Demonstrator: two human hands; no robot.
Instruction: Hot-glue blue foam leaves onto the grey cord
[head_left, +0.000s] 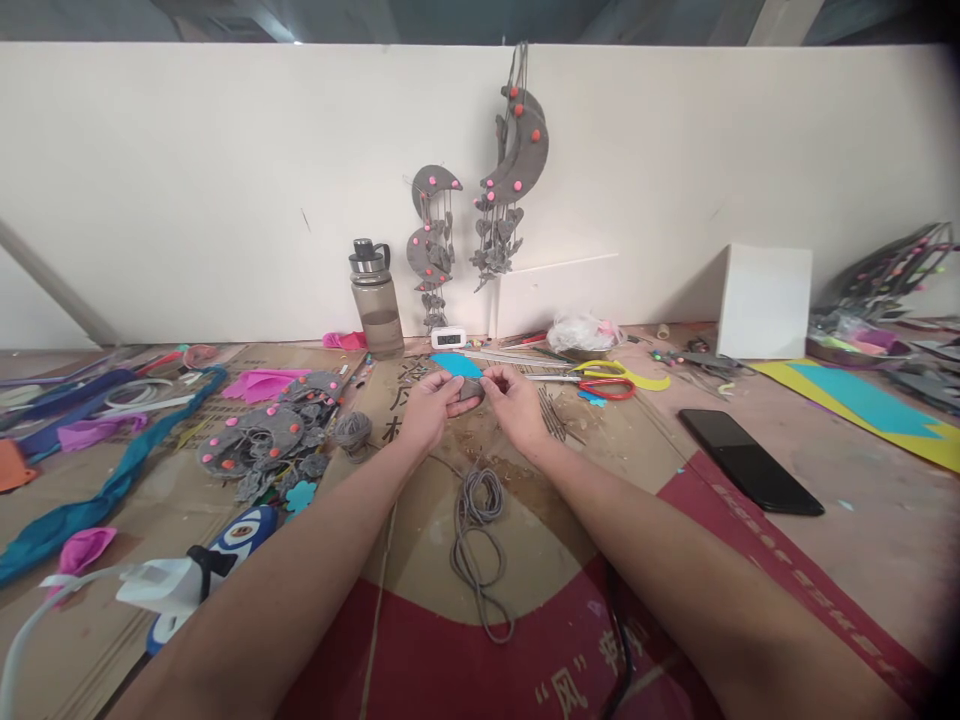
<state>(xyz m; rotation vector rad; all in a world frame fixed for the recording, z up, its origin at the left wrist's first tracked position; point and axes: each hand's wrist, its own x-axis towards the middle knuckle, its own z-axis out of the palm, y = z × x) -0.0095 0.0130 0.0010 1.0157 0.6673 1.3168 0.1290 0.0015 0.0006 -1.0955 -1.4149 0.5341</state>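
My left hand (433, 405) pinches a small grey felt-like piece (470, 391) between thumb and fingers. At its other edge, my right hand (513, 400) is closed with thumb and fingertips together on the piece; any cord between those fingertips is too small to make out. Just behind the hands lies a bright blue sheet piece (454, 366). A loose coil of grey cord (480, 500) rests on the cardboard (427, 545) between my forearms. Left of my left wrist sits a ball of grey yarn (352, 432).
Grey crescent hangings (525, 150) hang on the white partition (225, 180), and more crescents (259, 435) lie at left. A water bottle (378, 305) stands behind. Red-handled scissors (607, 388) lie right of my hands, and a phone (750, 460) further right. A blue glue gun (244, 540) lies near my left forearm.
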